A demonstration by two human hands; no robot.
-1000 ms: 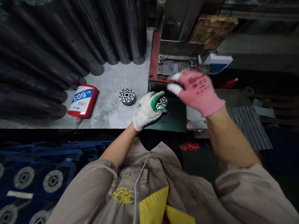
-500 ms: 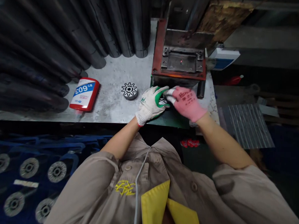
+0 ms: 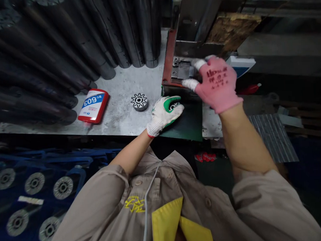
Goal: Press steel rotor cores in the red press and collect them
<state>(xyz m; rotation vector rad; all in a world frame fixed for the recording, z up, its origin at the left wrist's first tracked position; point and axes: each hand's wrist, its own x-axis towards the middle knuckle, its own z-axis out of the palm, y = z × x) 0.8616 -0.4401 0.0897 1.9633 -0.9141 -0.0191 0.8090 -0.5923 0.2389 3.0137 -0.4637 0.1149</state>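
My left hand [image 3: 166, 115], in a white glove with green palm coating, is wrapped round a round slotted metal core [image 3: 173, 106] at the table's front edge. The fingers and thumb cover most of that core. My right hand [image 3: 214, 80], in a pink glove with white fingertips, hovers over the steel plate of the press fixture [image 3: 183, 70]. Its thumb and forefinger are spread apart, and the fingertips are blurred. Left of my left hand, a second slotted core [image 3: 139, 101] stands with its star-patterned face up.
A red bottle [image 3: 93, 106] labelled BT-603 lies on the grey table [image 3: 118, 111]. Long dark cylindrical stacks [image 3: 94, 42] fill the back left. Blue racks [image 3: 80, 162] with several round cores stand lower left. A white-and-blue box [image 3: 241, 65] is beside the fixture.
My right hand has left the core in my left hand and moved up and right, over the fixture. My left hand stays round its core. The view has shifted slightly.
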